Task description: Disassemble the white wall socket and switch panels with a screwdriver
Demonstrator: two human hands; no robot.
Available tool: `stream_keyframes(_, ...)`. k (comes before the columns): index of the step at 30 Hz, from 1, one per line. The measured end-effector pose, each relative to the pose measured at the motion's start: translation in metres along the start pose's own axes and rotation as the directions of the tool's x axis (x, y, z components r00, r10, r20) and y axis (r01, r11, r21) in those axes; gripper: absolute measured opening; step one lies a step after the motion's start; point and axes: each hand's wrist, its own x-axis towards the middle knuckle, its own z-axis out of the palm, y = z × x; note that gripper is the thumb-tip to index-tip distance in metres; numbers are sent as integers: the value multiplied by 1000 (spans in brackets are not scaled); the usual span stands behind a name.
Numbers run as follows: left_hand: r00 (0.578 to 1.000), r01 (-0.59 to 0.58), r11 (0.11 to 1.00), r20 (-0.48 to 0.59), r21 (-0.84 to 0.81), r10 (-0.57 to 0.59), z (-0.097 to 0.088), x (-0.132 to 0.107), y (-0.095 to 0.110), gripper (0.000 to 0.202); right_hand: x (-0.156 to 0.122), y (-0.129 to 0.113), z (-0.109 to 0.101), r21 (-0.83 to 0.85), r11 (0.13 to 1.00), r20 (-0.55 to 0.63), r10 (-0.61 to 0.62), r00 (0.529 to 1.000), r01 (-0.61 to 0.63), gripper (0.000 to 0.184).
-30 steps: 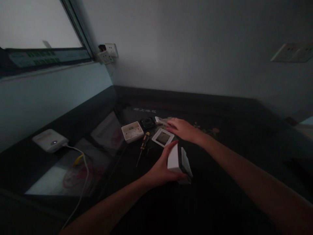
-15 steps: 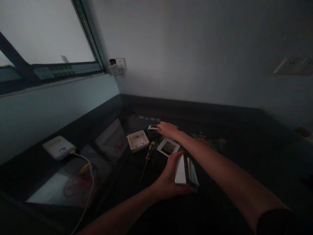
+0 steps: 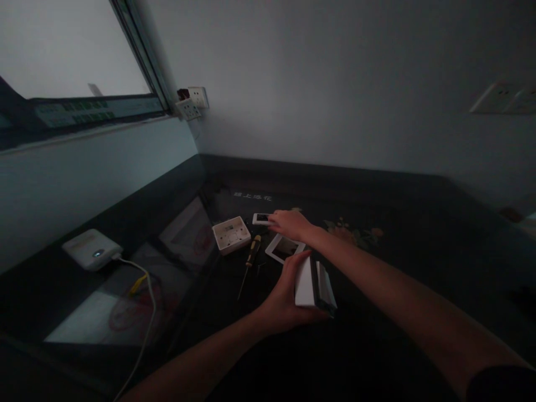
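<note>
My left hand (image 3: 285,298) grips a white switch module (image 3: 312,283) with a dark band, held upright on the dark table (image 3: 377,335). My right hand (image 3: 290,224) reaches over it to the back, its fingers closed on a small white plate piece (image 3: 261,219) that lies flat. Between the two hands lies a white square frame (image 3: 283,248) with a dark opening. A white back box (image 3: 230,234) and a yellow-handled screwdriver (image 3: 250,258) lie to the left of the frame.
A white router-like box (image 3: 91,249) with a lit dot and white and yellow cables (image 3: 144,285) sits at the left. Wall sockets (image 3: 190,101) hang in the corner below the window (image 3: 62,61); more sockets (image 3: 505,97) at the right wall.
My right hand has moved away from the frame to the back and settled on the small white plate piece. My left hand keeps its grip on the module.
</note>
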Motion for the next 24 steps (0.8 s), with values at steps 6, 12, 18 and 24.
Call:
stream_keyframes(6,999,36,999,8,-15,-35,0,-1,1,111,1,19,8,79,996,-105,49,993,-41,34)
stream_keyframes(12,1000,28,1000,12,-5,-28,0,0,1,109,1,30,20,150,984,-150,119,981,-96,34)
stream_keyframes(18,999,49,999,6,-17,-49,0,0,1,108,-3,26,24,251,968,-154,21,988,19,35)
stream_keyframes(24,1000,18,1000,11,13,-18,-1,0,1,107,-22,28,11,388,921,-241,53,969,46,32)
